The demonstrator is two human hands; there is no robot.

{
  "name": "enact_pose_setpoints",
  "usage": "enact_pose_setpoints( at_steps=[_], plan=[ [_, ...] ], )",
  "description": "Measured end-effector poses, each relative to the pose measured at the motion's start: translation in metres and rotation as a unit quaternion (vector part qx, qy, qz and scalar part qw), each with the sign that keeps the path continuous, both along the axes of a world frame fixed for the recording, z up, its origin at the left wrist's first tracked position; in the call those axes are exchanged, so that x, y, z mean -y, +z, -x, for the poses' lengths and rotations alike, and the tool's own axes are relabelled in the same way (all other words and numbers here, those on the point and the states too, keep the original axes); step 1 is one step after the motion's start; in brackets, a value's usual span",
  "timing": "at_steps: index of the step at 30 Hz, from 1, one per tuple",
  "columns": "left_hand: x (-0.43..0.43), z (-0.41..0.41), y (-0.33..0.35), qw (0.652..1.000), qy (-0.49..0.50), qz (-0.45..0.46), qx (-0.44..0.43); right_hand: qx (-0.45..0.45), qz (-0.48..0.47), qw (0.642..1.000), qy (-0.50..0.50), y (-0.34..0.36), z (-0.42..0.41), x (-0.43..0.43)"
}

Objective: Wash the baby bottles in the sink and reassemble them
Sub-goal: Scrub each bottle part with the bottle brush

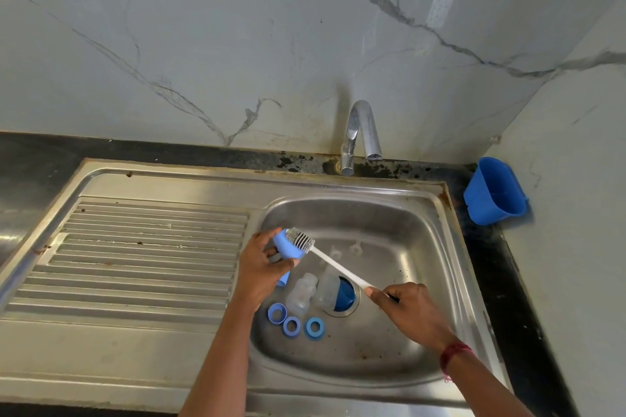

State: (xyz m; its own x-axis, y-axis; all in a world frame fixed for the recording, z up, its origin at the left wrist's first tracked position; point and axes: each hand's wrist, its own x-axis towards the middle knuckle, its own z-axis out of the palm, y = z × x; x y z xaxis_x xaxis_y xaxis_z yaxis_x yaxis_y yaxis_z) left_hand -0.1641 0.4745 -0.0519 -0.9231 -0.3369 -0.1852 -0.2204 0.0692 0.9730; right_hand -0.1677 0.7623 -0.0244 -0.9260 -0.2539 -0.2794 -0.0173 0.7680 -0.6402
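Note:
Over the left side of the steel sink basin (399, 213), my left hand (261, 267) grips a blue bottle cap (286, 247). My right hand (410, 310) holds the white handle of a bottle brush (338, 267), whose grey bristle head lies against the cap. On the basin floor lie two clear bottles (301, 293) (327, 288), three blue rings (277, 312) (292, 326) (314, 327) and small clear nipples (355, 249). Another blue cap (284, 278) shows partly under my left hand, and a blue piece (345, 294) sits in the drain.
A chrome tap (360, 135) stands behind the basin, with no water running. The ribbed draining board (142, 254) stretches to the left. A blue plastic holder (494, 193) hangs on the right wall above the dark counter (501, 274).

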Motion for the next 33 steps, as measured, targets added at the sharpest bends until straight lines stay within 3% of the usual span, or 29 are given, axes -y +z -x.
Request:
enact_pose_setpoints(
  at_steps=[4,12,21,27,33],
  plan=[
    [-0.017,-0.004,0.007,0.999,-0.041,0.031,-0.003,0.003,0.025,0.999,-0.031,-0.002,0.002,0.007],
    [-0.002,-0.005,0.018,0.995,0.08,-0.042,-0.032,0.009,0.047,0.999,-0.024,0.003,-0.001,0.004],
    [-0.014,-0.011,0.023,0.999,-0.032,0.019,-0.038,0.019,0.05,0.998,-0.038,0.006,0.007,0.008],
    [-0.014,-0.018,0.045,0.989,0.119,-0.063,-0.063,0.018,0.051,0.998,-0.012,0.01,0.001,0.007],
    [-0.012,-0.019,0.045,0.999,-0.009,0.018,-0.046,0.018,0.049,0.999,-0.014,0.008,0.003,0.005]
  ],
)
